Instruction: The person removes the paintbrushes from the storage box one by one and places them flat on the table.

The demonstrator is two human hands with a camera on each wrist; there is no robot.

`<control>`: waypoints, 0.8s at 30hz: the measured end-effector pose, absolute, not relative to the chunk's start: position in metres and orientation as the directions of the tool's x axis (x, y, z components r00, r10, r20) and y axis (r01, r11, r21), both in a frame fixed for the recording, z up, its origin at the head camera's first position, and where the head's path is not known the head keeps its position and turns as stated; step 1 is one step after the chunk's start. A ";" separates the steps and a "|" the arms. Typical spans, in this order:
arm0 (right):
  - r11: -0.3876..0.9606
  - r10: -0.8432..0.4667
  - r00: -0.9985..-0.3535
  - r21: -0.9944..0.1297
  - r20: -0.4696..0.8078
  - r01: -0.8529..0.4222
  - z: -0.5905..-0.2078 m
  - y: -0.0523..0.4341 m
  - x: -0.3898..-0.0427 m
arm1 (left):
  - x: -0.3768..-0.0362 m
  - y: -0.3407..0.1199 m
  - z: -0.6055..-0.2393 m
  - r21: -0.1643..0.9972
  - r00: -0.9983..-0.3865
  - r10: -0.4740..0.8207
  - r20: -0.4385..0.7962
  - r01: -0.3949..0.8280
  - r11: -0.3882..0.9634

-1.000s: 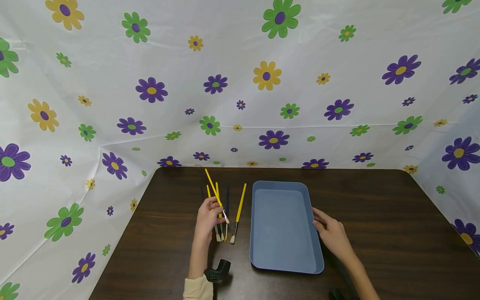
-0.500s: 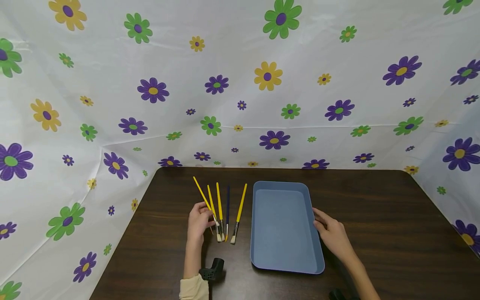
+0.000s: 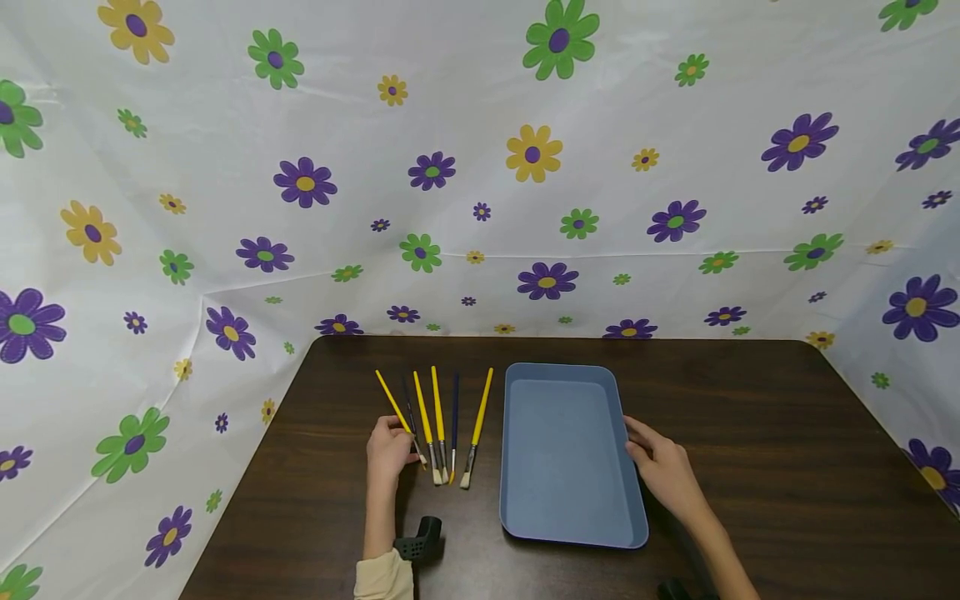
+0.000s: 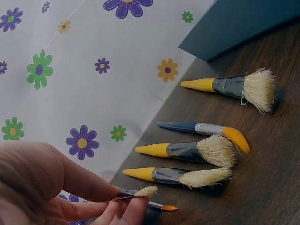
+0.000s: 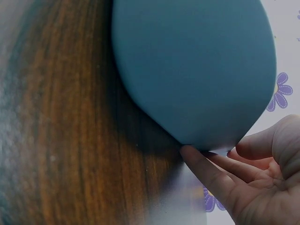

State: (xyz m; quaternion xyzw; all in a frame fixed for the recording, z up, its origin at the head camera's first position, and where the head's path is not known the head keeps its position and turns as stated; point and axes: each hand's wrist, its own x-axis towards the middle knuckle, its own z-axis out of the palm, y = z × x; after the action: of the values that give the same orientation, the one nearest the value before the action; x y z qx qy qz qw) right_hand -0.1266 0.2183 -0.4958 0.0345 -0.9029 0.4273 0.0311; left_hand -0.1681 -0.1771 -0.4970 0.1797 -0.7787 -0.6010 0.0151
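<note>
My left hand (image 3: 405, 440) pinches a thin yellow-handled brush (image 3: 392, 402) near its pale bristle tip (image 4: 146, 191), at the left end of a row of several brushes. It is held low over the table, handle pointing away and to the left. Beside it lie yellow brushes (image 3: 437, 412) with broad bristles (image 4: 216, 150), a blue-handled brush (image 3: 453, 408) and one more yellow brush (image 3: 480, 412) nearest the tray. The blue tray (image 3: 562, 454) holds nothing. My right hand (image 3: 636, 443) rests on the table, its fingers (image 5: 206, 161) touching the tray's right rim (image 5: 197, 75).
The dark wooden table (image 3: 757, 467) is enclosed at the back and both sides by white sheeting (image 3: 480, 167) printed with flowers. A thin orange-tipped brush (image 4: 164, 206) lies under my left fingers. A black wrist mount (image 3: 418, 542) sits near the front edge.
My left hand has carried the thin yellow brush leftward and down, from above the row to its left end. The right hand and tray have stayed put.
</note>
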 end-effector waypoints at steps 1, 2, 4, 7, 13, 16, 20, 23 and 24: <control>0.631 -0.037 -0.996 -0.771 0.086 -0.090 -0.496 0.218 -0.127 | -0.168 -0.178 -0.497 0.939 -0.936 -0.296 -0.189 -0.261 0.226; 0.630 -0.038 -0.995 -0.771 0.088 -0.092 -0.496 0.218 -0.127 | -0.168 -0.178 -0.497 0.935 -0.936 -0.296 -0.189 -0.264 0.238; 0.627 -0.040 -0.995 -0.773 0.089 -0.095 -0.496 0.218 -0.127 | -0.168 -0.179 -0.497 0.926 -0.936 -0.295 -0.192 -0.272 0.261; 0.625 -0.044 -0.995 -0.774 0.093 -0.100 -0.495 0.218 -0.126 | -0.168 -0.181 -0.497 0.906 -0.932 -0.300 -0.202 -0.294 0.305; 0.631 -0.043 -0.995 -0.770 0.090 -0.097 -0.495 0.218 -0.127 | -0.168 -0.182 -0.495 0.876 -0.921 -0.323 -0.218 -0.331 0.351; 0.634 -0.041 -0.996 -0.768 0.084 -0.092 -0.496 0.218 -0.127 | -0.167 -0.183 -0.494 0.870 -0.917 -0.329 -0.223 -0.340 0.357; 0.634 -0.040 -0.996 -0.768 0.081 -0.088 -0.496 0.219 -0.126 | -0.167 -0.183 -0.493 0.872 -0.912 -0.337 -0.235 -0.351 0.342; 0.633 -0.039 -0.996 -0.769 0.082 -0.088 -0.496 0.219 -0.126 | -0.167 -0.183 -0.493 0.869 -0.905 -0.347 -0.245 -0.364 0.336; 0.633 -0.038 -0.996 -0.769 0.082 -0.088 -0.496 0.219 -0.126 | -0.167 -0.183 -0.493 0.868 -0.905 -0.348 -0.244 -0.364 0.338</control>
State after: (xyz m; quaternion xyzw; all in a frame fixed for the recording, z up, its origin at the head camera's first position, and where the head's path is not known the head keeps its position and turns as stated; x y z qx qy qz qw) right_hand -0.1256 0.2189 -0.4961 0.0349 -0.9032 0.4268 0.0290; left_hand -0.1669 -0.1829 -0.4932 0.2177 -0.8180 -0.5323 -0.0078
